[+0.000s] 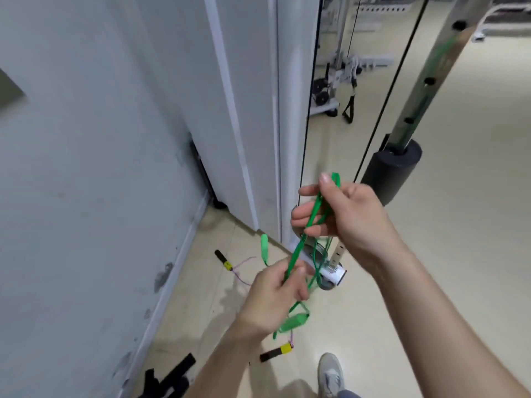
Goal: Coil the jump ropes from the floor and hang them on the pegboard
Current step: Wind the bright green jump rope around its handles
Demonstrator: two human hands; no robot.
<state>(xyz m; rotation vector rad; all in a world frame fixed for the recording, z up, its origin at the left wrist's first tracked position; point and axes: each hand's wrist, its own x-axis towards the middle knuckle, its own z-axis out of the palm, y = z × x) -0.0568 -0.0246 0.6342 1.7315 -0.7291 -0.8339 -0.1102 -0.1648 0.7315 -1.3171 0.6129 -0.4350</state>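
A green jump rope (314, 209) runs taut between my two hands in several strands. My right hand (342, 214) holds the upper loops, which are wrapped around its fingers. My left hand (277, 294) pinches the strands lower down. One green handle (264, 248) dangles to the left and the other green handle (293, 323) hangs below my left hand. A second rope with a thin pink cord (244, 271) lies on the floor, its black and yellow handles (223, 260) apart, the nearer handle (276, 352) by my foot. No pegboard is in view.
A grey wall (86, 182) fills the left. A white panel on casters (255, 124) stands ahead beside a mirror edge. A metal post with a black foam base (390, 170) rises at right. Black straps (169, 380) lie by the baseboard. My shoe (330, 374) is at the bottom.
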